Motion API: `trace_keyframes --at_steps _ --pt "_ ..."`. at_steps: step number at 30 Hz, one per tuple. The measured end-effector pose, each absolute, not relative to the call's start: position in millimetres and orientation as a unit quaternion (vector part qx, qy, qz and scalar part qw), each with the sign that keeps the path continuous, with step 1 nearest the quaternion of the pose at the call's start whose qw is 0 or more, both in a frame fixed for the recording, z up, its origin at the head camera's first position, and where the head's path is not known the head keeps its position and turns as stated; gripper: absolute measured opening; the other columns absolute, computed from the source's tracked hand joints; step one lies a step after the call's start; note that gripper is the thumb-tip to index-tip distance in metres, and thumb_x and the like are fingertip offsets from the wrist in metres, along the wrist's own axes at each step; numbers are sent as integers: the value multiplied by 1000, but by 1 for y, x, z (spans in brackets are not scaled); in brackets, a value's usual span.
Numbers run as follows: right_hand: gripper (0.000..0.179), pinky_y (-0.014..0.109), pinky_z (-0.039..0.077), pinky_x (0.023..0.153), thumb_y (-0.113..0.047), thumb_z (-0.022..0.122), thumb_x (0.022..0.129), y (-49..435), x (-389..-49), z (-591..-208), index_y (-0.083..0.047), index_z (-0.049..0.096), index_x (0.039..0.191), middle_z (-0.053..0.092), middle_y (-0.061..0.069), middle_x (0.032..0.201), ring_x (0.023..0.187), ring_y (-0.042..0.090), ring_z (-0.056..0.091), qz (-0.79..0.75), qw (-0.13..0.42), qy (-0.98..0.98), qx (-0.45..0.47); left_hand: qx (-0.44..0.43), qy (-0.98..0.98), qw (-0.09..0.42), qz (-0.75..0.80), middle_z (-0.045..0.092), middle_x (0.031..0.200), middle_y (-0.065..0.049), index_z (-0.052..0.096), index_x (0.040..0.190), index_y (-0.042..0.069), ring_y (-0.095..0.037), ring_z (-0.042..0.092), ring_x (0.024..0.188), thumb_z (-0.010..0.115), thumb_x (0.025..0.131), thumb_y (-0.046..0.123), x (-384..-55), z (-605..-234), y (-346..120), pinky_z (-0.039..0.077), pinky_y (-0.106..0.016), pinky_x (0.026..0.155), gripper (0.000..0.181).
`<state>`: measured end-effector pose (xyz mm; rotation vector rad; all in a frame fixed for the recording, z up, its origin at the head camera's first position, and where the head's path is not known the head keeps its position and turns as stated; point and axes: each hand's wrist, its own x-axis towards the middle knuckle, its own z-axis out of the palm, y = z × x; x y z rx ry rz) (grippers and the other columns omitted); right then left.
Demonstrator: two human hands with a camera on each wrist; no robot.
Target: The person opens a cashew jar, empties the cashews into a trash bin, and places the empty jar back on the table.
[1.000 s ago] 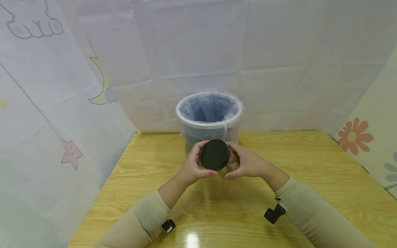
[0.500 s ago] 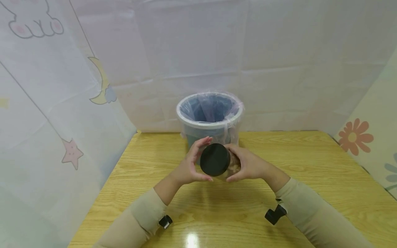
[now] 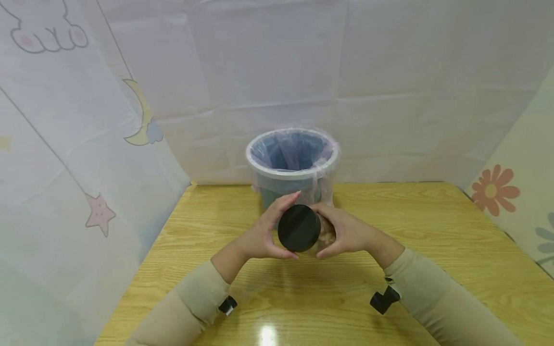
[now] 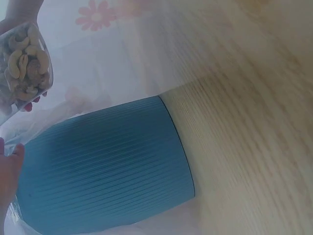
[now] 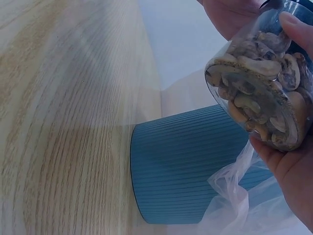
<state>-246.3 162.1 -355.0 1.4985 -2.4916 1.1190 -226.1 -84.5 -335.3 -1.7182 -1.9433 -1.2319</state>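
Note:
A clear jar of cashew nuts (image 5: 264,83) is held tilted above the table, its black lid (image 3: 298,228) toward the head camera. My right hand (image 3: 348,233) grips the jar's body from the right, thumb below and fingers above. Around the lid, my left hand (image 3: 264,235) spreads its thumb and fingers, with a gap showing between lid and palm. In the left wrist view, the left hand's visible part (image 4: 7,178) stands apart from the jar (image 4: 27,68). The jar's far side is hidden.
Behind the hands stands a blue ribbed bin (image 5: 186,166) with a white rim (image 3: 259,166) and a clear plastic liner (image 3: 322,168). The wooden table (image 3: 411,226) meets sheet-covered walls at the back and sides.
My left hand has loosened from the lid, with its fingers spreading wider and the wrist shifting left. The jar and lid have come slightly down, toward me.

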Motion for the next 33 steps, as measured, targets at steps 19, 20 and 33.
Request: trace_keyframes --at_steps 19,20,33 --pt "84 35 42 91 -32 84 63 160 -237 -344 -12 40 132 51 1 125 109 15 51 353 8 -823 445 -569 -690 148 -422 34 131 -30 22 133 -18 -39 38 121 86 56 2 -223 -333 -81 33 -47 101 101" --pt "85 36 42 91 -33 84 63 161 -239 -347 -14 40 132 50 0 126 109 15 51 354 5 -827 437 -566 -693 152 -421 34 131 -29 22 133 -17 -39 38 121 86 57 3 -224 -334 -81 33 -47 101 102" --pt "84 32 45 85 -39 83 63 161 -244 -352 -20 39 131 53 -6 119 100 10 54 377 -11 -836 399 -503 -737 171 -418 36 137 -9 30 140 2 -21 35 126 86 61 23 -243 -362 -79 33 -36 103 98"
